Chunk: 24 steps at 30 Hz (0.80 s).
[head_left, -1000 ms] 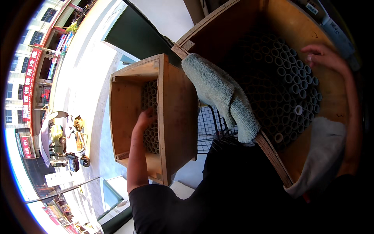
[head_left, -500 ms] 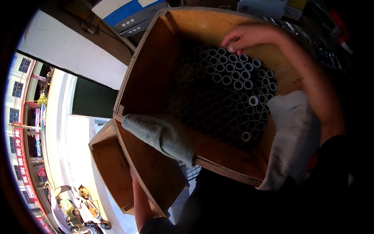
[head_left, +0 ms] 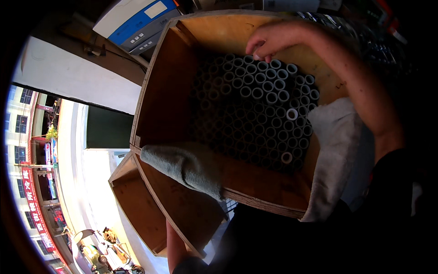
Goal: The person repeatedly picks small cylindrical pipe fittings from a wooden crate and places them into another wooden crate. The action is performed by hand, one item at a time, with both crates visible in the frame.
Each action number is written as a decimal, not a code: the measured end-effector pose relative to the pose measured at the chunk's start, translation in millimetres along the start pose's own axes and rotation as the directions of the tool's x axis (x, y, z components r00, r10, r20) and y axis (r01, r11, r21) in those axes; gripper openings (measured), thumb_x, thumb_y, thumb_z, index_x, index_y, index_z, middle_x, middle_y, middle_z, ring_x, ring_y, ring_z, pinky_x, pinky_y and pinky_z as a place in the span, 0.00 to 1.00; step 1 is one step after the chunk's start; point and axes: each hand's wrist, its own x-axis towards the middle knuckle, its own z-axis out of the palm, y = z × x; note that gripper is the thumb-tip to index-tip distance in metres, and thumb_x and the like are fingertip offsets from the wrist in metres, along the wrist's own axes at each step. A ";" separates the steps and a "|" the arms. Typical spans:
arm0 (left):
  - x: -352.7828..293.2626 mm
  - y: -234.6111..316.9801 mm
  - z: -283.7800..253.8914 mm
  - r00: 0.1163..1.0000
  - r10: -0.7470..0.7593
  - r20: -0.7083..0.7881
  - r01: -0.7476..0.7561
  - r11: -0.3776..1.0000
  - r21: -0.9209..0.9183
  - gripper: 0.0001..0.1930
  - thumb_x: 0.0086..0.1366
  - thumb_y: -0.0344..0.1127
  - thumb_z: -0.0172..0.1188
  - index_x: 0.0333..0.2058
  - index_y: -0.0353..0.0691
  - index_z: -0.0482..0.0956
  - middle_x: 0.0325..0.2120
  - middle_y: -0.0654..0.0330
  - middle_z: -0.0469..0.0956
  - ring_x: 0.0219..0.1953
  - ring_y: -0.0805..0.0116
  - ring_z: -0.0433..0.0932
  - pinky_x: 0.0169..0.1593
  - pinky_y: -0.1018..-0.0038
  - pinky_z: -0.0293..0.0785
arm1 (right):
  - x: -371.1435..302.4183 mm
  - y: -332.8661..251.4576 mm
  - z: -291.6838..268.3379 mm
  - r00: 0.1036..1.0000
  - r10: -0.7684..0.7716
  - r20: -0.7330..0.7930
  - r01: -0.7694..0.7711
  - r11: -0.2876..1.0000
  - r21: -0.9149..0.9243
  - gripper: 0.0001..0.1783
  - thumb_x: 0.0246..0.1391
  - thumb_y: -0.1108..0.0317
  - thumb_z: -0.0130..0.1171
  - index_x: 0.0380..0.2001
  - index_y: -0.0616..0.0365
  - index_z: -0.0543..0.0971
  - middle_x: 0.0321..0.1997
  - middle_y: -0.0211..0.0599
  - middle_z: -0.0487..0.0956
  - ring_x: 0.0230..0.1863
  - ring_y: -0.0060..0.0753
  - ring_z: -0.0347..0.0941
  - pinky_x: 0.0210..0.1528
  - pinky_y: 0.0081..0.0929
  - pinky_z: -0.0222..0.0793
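Note:
A large wooden box [head_left: 255, 192] holds many pale round tubes [head_left: 279, 84] standing on end in close rows, their open ends up. My right hand [head_left: 269, 42] reaches over the right side to the back wall. Its fingers are curled together at the back row of tubes; whatever is between them is hidden. Down at the left, my left forearm [head_left: 175, 244] goes into a smaller wooden box [head_left: 137, 201], whose wall hides the left hand. A grey-green towel [head_left: 180, 169] drapes over the big box's front left rim, and a light cloth [head_left: 335, 150] covers its right corner.
A blue, white and grey carton [head_left: 141, 27] stands behind the big box. Shiny clear-wrapped items [head_left: 365, 45] lie at the back right. To the left are a white panel [head_left: 77, 73], a dark green panel [head_left: 109, 128] and a bright street with parked scooters [head_left: 105, 251].
The whole view has shifted a little. My right hand stays curled at the back row of tubes. My left forearm has drawn slightly back toward me along the smaller box's rim.

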 end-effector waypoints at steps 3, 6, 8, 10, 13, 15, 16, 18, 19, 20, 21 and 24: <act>-14.6 -1.2 -4.2 1.000 0.017 0.015 -0.017 1.000 -0.009 0.27 0.52 0.47 0.60 0.49 0.38 0.72 0.46 0.43 0.72 0.50 0.51 0.72 0.51 0.66 0.68 | 7.7 0.5 2.9 0.999 -0.045 0.016 0.045 0.998 0.036 0.22 0.55 0.64 0.53 0.50 0.65 0.70 0.38 0.37 0.78 0.33 0.23 0.76 0.38 0.22 0.72; -11.4 19.0 -12.4 0.995 0.094 0.041 -0.092 0.995 -0.044 0.27 0.53 0.47 0.59 0.49 0.38 0.72 0.46 0.44 0.73 0.49 0.52 0.72 0.51 0.66 0.67 | 1.3 16.2 -1.6 0.998 -0.057 0.023 0.054 0.994 0.097 0.21 0.56 0.65 0.52 0.51 0.63 0.69 0.38 0.36 0.76 0.34 0.22 0.75 0.38 0.23 0.72; -7.6 35.0 -23.4 0.993 0.112 0.040 -0.108 0.991 -0.082 0.27 0.53 0.48 0.58 0.49 0.38 0.72 0.46 0.44 0.73 0.49 0.52 0.73 0.51 0.66 0.67 | 2.1 28.8 -5.0 0.997 -0.058 0.045 0.051 0.990 0.134 0.20 0.56 0.65 0.52 0.52 0.62 0.69 0.39 0.35 0.76 0.34 0.22 0.74 0.38 0.24 0.71; -10.5 33.7 -34.7 0.996 0.077 -0.041 -0.083 0.980 -0.179 0.27 0.54 0.48 0.58 0.49 0.37 0.72 0.45 0.45 0.74 0.49 0.53 0.73 0.51 0.66 0.67 | 5.6 18.8 -2.0 0.999 -0.025 0.042 0.019 0.990 0.141 0.20 0.56 0.65 0.52 0.52 0.61 0.69 0.39 0.35 0.76 0.34 0.22 0.73 0.38 0.23 0.71; -27.1 35.8 -59.7 0.974 0.064 -0.218 -0.101 0.981 -0.163 0.29 0.50 0.48 0.63 0.48 0.35 0.73 0.44 0.45 0.75 0.49 0.55 0.73 0.51 0.67 0.68 | 7.7 16.9 -3.3 0.997 0.072 0.040 -0.075 0.992 0.100 0.21 0.57 0.65 0.52 0.53 0.61 0.68 0.39 0.35 0.75 0.35 0.22 0.73 0.39 0.22 0.70; -70.0 51.4 -94.1 0.976 0.002 -0.216 -0.053 0.972 -0.229 0.27 0.53 0.47 0.61 0.47 0.34 0.74 0.44 0.45 0.75 0.48 0.55 0.74 0.51 0.67 0.69 | 29.4 56.5 -4.1 0.997 -0.033 0.063 0.025 0.993 0.116 0.23 0.57 0.63 0.52 0.55 0.60 0.66 0.40 0.35 0.75 0.36 0.22 0.73 0.40 0.22 0.70; -86.7 58.8 -107.0 0.978 -0.012 -0.209 -0.045 0.962 -0.268 0.26 0.53 0.47 0.61 0.47 0.35 0.74 0.43 0.46 0.75 0.47 0.55 0.74 0.50 0.67 0.69 | 30.6 57.4 -7.0 0.997 -0.039 0.061 0.031 0.992 0.126 0.24 0.57 0.63 0.51 0.55 0.60 0.66 0.40 0.36 0.75 0.36 0.23 0.73 0.41 0.22 0.69; -84.6 51.4 -104.6 0.973 0.028 -0.227 -0.101 0.944 -0.313 0.25 0.53 0.46 0.60 0.46 0.35 0.75 0.41 0.48 0.76 0.45 0.56 0.75 0.49 0.67 0.70 | 16.4 52.7 -16.2 0.999 -0.003 0.049 -0.003 0.992 0.128 0.25 0.57 0.62 0.51 0.55 0.60 0.66 0.40 0.36 0.75 0.37 0.23 0.72 0.42 0.22 0.69; -85.5 41.2 -100.1 0.963 0.044 -0.267 -0.129 0.943 -0.307 0.24 0.53 0.45 0.60 0.45 0.36 0.75 0.40 0.48 0.77 0.44 0.56 0.75 0.48 0.67 0.70 | 17.8 54.1 -16.5 0.999 0.001 0.054 -0.008 0.991 0.136 0.25 0.57 0.61 0.51 0.56 0.61 0.65 0.41 0.36 0.75 0.37 0.23 0.72 0.42 0.21 0.69; -84.3 32.3 -95.3 0.950 0.073 -0.305 -0.169 0.938 -0.302 0.23 0.53 0.45 0.60 0.44 0.36 0.75 0.39 0.49 0.77 0.43 0.57 0.76 0.47 0.68 0.70 | 15.3 53.2 -17.5 0.999 0.016 0.052 -0.023 0.990 0.139 0.26 0.57 0.59 0.51 0.56 0.61 0.65 0.42 0.36 0.74 0.37 0.23 0.72 0.42 0.21 0.69; -87.0 26.5 -90.8 0.955 0.057 -0.293 -0.154 0.934 -0.321 0.22 0.53 0.44 0.59 0.44 0.36 0.76 0.38 0.49 0.77 0.42 0.57 0.76 0.46 0.67 0.71 | 17.4 57.8 -16.9 0.999 0.013 0.053 -0.019 0.992 0.123 0.26 0.57 0.59 0.50 0.56 0.61 0.65 0.42 0.36 0.74 0.37 0.23 0.72 0.42 0.21 0.69; -92.4 24.3 -80.9 0.958 0.014 -0.285 -0.129 0.913 -0.388 0.18 0.53 0.43 0.58 0.40 0.37 0.77 0.36 0.51 0.78 0.40 0.57 0.76 0.44 0.67 0.71 | 19.8 54.6 -17.4 0.999 0.021 0.041 -0.024 0.995 0.096 0.26 0.57 0.59 0.50 0.56 0.61 0.65 0.41 0.36 0.74 0.37 0.23 0.71 0.43 0.21 0.68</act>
